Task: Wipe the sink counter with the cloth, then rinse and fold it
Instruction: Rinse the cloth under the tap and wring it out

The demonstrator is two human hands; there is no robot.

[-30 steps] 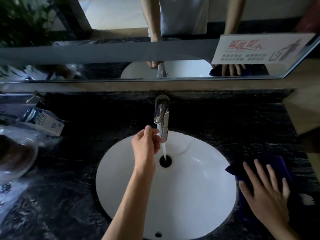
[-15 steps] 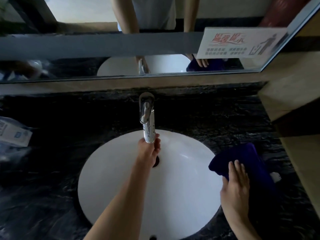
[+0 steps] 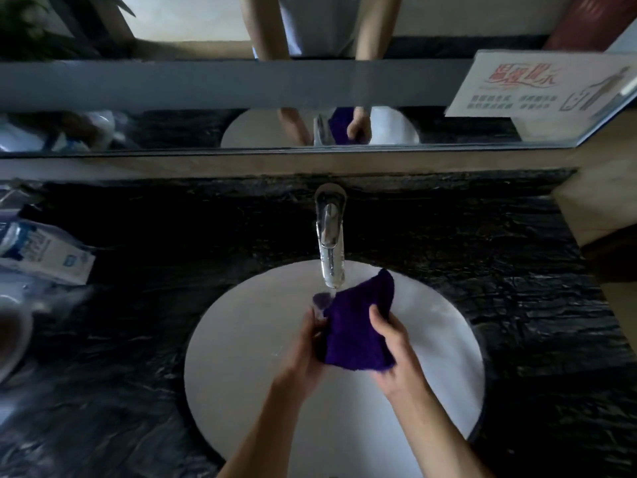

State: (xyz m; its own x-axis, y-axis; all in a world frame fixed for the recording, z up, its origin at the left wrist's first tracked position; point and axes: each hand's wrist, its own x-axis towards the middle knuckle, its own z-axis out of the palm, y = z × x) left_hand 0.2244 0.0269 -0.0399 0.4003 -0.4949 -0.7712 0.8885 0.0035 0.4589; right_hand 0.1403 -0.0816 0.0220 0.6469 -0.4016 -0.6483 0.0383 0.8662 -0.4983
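STEP: rinse under way | cloth (image 3: 358, 331) over the sink (image 3: 241, 339), top edge at the faucet (image 3: 330, 243) | left hand (image 3: 303, 353) and right hand (image 3: 396, 353) fingers curl round its sides | NEXT: likely work water through, wring, then fold

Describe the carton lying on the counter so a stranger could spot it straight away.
Start at the round white sink set in the dark marbled counter, then look far left, towards the frame's edge. The carton lies there on its side, white with blue print, beside clear wrapping; it is the only boxy printed thing.
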